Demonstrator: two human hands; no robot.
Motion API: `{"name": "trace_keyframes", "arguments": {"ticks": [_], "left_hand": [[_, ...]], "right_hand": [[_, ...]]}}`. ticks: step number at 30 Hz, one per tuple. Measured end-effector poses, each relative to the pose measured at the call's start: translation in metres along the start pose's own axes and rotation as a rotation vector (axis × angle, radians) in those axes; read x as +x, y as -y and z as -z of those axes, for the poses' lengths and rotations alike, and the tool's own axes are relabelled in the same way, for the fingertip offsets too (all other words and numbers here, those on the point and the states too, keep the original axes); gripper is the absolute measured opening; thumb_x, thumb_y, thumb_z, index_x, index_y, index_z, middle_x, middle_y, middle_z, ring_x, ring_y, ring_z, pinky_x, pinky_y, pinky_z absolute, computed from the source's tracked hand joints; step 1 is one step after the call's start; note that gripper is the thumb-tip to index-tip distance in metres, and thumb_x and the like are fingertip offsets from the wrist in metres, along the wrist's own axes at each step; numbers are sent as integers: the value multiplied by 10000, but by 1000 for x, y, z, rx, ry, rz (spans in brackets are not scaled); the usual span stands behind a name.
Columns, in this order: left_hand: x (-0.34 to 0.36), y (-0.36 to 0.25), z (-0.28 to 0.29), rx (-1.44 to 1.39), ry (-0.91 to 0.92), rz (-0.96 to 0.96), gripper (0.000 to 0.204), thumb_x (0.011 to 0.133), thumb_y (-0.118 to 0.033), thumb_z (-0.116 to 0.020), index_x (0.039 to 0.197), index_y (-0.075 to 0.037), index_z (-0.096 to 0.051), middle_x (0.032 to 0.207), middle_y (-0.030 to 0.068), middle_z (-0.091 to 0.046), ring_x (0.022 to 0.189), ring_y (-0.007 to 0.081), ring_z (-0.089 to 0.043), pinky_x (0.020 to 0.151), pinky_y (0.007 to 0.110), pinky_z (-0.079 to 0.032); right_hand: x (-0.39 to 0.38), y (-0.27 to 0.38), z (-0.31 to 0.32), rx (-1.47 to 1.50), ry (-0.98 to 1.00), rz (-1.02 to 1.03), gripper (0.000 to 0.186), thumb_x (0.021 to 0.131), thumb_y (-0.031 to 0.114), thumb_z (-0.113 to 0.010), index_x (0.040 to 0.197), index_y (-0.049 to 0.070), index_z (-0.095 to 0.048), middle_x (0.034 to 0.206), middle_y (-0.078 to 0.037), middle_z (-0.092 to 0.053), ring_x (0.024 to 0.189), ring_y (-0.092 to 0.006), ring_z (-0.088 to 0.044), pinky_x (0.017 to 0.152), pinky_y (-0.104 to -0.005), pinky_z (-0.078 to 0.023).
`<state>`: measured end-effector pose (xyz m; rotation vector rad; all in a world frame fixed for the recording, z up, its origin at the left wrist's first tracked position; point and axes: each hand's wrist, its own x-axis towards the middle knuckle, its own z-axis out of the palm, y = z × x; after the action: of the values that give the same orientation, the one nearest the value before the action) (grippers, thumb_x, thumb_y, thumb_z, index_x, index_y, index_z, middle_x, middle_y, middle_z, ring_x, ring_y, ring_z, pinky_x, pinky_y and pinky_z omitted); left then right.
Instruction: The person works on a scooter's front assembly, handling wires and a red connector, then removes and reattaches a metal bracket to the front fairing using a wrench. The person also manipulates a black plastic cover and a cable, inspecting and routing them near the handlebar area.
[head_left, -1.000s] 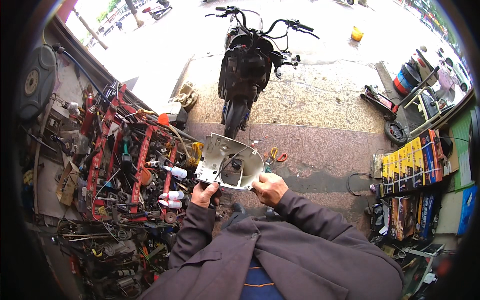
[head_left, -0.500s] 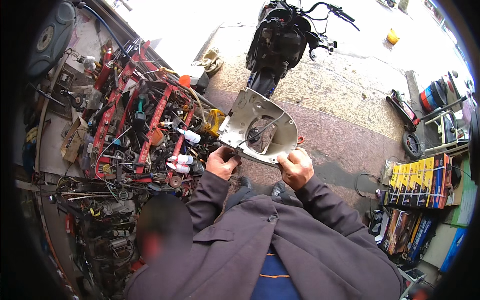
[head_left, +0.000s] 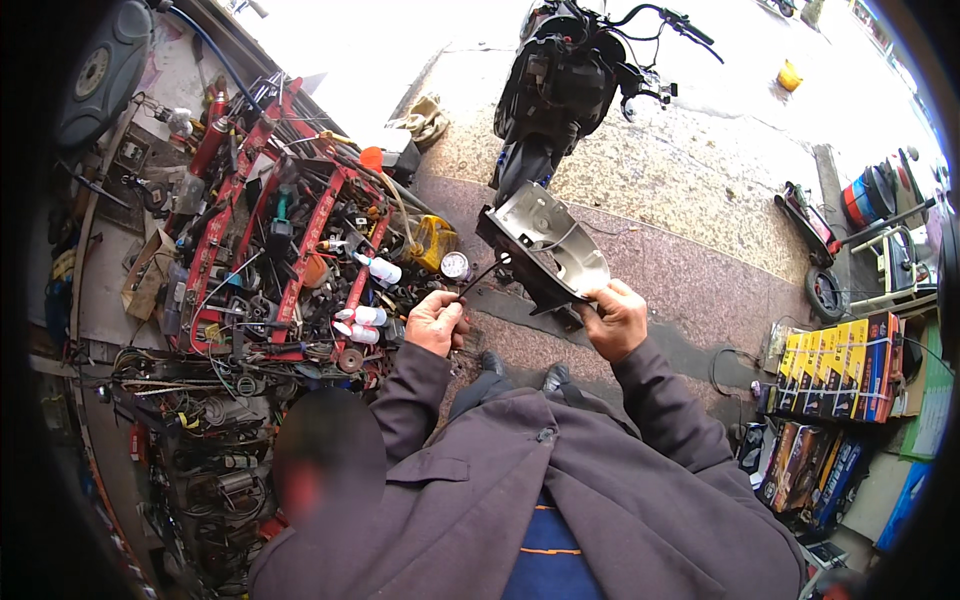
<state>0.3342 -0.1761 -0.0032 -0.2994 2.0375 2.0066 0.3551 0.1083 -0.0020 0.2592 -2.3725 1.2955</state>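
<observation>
Grey plastic makes up the big part, a scooter cover (head_left: 545,245), held up in the air in front of the person. The right hand (head_left: 614,318) is closed on its lower edge, fingers wrapped round the rim. The cover is tilted, so its pale hollow inside faces up, and its dark outer side faces the ground.

The left hand (head_left: 437,322) is apart from the cover, a little to the left and lower. Its fingers are pinched shut on a thin black cable (head_left: 482,278). That cable runs up from the fingers to the cover.

Behind the cover stands a black scooter (head_left: 562,85) on the stone pavement (head_left: 700,250). Left of the hands lies a messy pile of tools on red racks (head_left: 300,250), with small white bottles (head_left: 360,318) and a yellow can (head_left: 436,240) close by. On the right side sit yellow and red boxes (head_left: 840,365).
</observation>
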Motion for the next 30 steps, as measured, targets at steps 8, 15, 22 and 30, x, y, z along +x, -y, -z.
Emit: {"name": "trace_keyframes", "arguments": {"ticks": [8, 15, 22, 30], "left_hand": [[-3, -11, 37, -56, -91, 26, 104, 905, -125, -546, 830, -58, -572, 601, 30, -551, 434, 83, -460, 396, 223, -368], [-9, -29, 68, -467, -260, 73, 84, 921, -189, -517, 909, -106, -524, 676, 50, -534, 494, 152, -465, 449, 296, -404], [-2, -42, 100, -712, -82, -76, 159, 910, -272, -527, 892, -118, -562, 670, 9, -517, 516, 135, -437, 493, 295, -359], [29, -27, 112, -709, -284, 91, 201, 903, -314, -551, 877, -118, -586, 673, -19, -499, 530, 109, -420, 508, 290, -382]], "right_hand": [[-8, -45, 12, 191, 40, -484, 134, 739, 48, -742, 858, 10, -697, 688, -39, -625, 617, -100, -549, 572, -264, -440], [-14, -74, 27, 378, 80, -752, 122, 764, 50, -734, 864, -12, -705, 708, 7, -652, 641, -54, -543, 596, -236, -451], [-30, -99, 12, 259, -19, -763, 154, 770, 85, -737, 886, -11, -704, 740, -15, -672, 640, -69, -569, 591, -236, -468], [-45, -96, 35, 796, -182, -1090, 131, 832, 126, -698, 849, 7, -647, 633, -7, -561, 502, -79, -495, 549, -342, -542]]}}
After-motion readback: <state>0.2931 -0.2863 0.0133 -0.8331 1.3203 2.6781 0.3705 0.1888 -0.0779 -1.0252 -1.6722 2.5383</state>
